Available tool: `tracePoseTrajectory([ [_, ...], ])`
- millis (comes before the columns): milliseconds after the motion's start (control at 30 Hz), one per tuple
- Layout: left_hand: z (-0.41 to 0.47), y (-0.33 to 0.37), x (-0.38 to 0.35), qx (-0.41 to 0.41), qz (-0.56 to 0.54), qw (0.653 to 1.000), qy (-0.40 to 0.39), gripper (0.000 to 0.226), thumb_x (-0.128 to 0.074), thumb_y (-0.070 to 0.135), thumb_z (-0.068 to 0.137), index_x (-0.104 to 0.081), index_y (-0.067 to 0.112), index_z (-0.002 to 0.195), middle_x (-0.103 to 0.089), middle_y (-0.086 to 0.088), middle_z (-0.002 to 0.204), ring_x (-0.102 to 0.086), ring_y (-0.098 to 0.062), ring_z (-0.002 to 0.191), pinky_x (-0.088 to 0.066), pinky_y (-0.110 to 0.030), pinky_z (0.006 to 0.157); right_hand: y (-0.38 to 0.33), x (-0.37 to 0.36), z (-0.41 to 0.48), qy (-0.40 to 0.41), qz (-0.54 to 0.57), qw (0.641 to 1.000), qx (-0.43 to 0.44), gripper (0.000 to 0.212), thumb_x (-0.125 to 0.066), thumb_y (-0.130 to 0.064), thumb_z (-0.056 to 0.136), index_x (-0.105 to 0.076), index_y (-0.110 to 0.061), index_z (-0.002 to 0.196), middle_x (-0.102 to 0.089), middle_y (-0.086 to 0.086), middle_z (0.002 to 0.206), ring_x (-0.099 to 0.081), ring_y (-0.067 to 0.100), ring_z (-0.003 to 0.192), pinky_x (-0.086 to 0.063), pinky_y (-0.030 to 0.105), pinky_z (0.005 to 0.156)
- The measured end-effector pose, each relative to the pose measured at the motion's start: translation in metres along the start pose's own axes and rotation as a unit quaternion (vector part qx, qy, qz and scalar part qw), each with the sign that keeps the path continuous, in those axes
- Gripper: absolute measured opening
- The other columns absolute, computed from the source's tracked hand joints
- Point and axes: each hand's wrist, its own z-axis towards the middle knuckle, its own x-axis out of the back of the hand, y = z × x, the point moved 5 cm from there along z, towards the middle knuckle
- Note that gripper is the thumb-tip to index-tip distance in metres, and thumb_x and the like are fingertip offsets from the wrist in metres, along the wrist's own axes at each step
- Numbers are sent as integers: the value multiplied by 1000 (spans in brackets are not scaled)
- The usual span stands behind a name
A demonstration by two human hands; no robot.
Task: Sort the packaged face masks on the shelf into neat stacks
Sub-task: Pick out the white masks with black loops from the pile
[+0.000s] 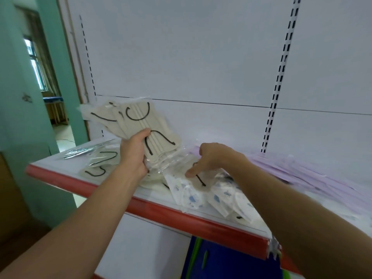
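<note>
Beige masks in clear wrappers, with black ear loops, fan up and away from the left hand. That hand grips the bundle by its near end, thumb across the front and fingers curled round behind, and holds it above the shelf, tilted leftward. Just right of that hand, the right hand reaches palm-down onto the pile; its thumb lies on a wrapped beige packet and its fingers bend down behind, but whether they pinch the packet cannot be told. Under and in front of the right hand lie printed masks, white with blue figures, in a loose heap that reaches the shelf's front lip. Right of that hand, beyond the forearm, lilac masks overlap in a slanting row toward the back. Left of the left hand, more loose beige masks lie flat on the shelf, with an empty-looking clear wrapper just behind them. The shelf is white with a red front edge. Behind both hands rises a white back panel with a black-slotted upright. Far left of the left hand stands a green wall, and past it a window shows. Below the right forearm, under the shelf, hangs a blue panel with a green stripe.
</note>
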Motion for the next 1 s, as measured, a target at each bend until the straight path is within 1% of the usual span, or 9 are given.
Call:
tracePoseTrajectory([
  [100,5,-3,4,15,-1,1000,-13,43,-73,16,82,-65,2,121,-73,-16,105,-74,-30,86,-59,-46,65,-6,-6,10,-19,30,999,9,64,-83,-55,58,-63,-16,104,-65,-1,94,-63,26,96,-52,34,85],
  [233,12,3,10,25,-19,999,-32,46,-75,22,79,-67,5,121,-71,-16,114,-72,-35,96,-55,-63,81,1,6,6,2,133,991,-20,46,-84,-30,72,-67,-3,106,-66,9,100,-63,25,93,-49,29,80],
  [367,19,10,25,48,-50,997,-39,40,-68,26,85,-69,8,120,-71,-13,116,-68,-37,105,-50,-65,90,23,31,-1,39,229,972,-46,33,-82,-20,74,-69,-3,98,-64,10,90,-58,24,81,-46,30,73],
  [533,23,18,35,62,-91,993,-38,36,-61,26,91,-68,8,122,-72,-13,114,-69,-36,103,-54,-60,86,35,58,-6,112,447,886,-62,16,-78,-8,78,-66,-5,88,-66,10,85,-61,20,70,-51,26,63],
  [633,26,26,42,55,-95,993,-32,35,-62,27,90,-69,10,120,-72,-11,114,-69,-35,104,-54,-59,86,7,51,3,99,525,845,-26,16,-76,-6,79,-65,-5,91,-69,14,94,-65,23,74,-57,35,76],
  [700,27,32,49,47,-90,995,-23,36,-65,27,88,-70,10,119,-72,-12,114,-68,-35,106,-51,-61,91,-22,35,12,56,494,868,-5,16,-77,-9,79,-64,-7,88,-69,13,88,-65,22,67,-58,29,67],
  [767,26,34,56,45,-82,995,-16,38,-67,27,87,-69,9,120,-71,-13,116,-68,-36,106,-50,-63,92,-50,16,17,14,385,923,4,24,-79,-16,79,-64,-8,95,-68,8,86,-65,19,69,-53,18,55],
  [867,24,36,64,32,-59,998,-8,34,-66,23,90,-69,7,119,-71,-14,116,-69,-33,104,-56,-54,86,-73,-4,26,-1,214,977,7,59,-80,-27,78,-56,-2,126,-61,12,123,-60,26,106,-51,30,86],
  [1000,23,37,72,36,-50,998,-12,36,-65,23,91,-67,6,122,-71,-13,116,-69,-33,103,-60,-50,70,-73,-6,32,15,188,982,-12,66,-83,-29,74,-55,-1,126,-60,14,127,-52,22,94,-46,29,82],
])
